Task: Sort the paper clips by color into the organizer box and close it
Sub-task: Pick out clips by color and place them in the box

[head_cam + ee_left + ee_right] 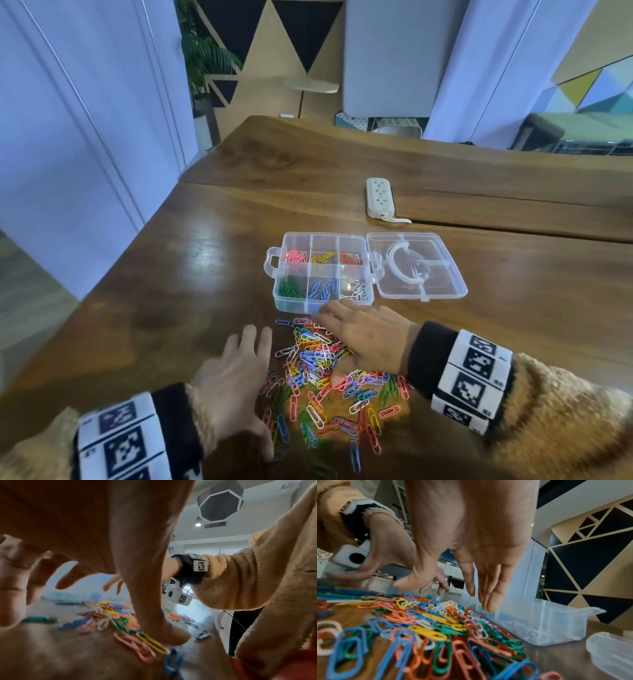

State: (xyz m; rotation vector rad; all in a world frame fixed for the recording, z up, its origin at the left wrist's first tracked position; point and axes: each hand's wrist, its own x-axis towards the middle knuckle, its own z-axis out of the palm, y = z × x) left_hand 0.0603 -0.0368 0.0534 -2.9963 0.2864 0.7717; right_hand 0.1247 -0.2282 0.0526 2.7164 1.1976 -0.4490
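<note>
A heap of mixed coloured paper clips (325, 373) (426, 622) lies on the wooden table (171, 274) just in front of a clear organizer box (322, 270) (539, 626). Its six compartments hold pink, yellow, orange, green, blue and white clips. The lid (418, 265) lies flat, hinged open to the right. My left hand (236, 380) is spread flat at the heap's left edge, its thumb (171, 632) pressing down beside a yellow clip (152, 643). My right hand (363, 334) (481, 563) hovers palm down over the heap's far right, fingers straight, holding nothing.
A white power strip (378, 197) with its cable lies beyond the box near the seam between two table boards. The table's left edge runs diagonally past my left arm. A white wall and a potted plant (202, 68) stand beyond.
</note>
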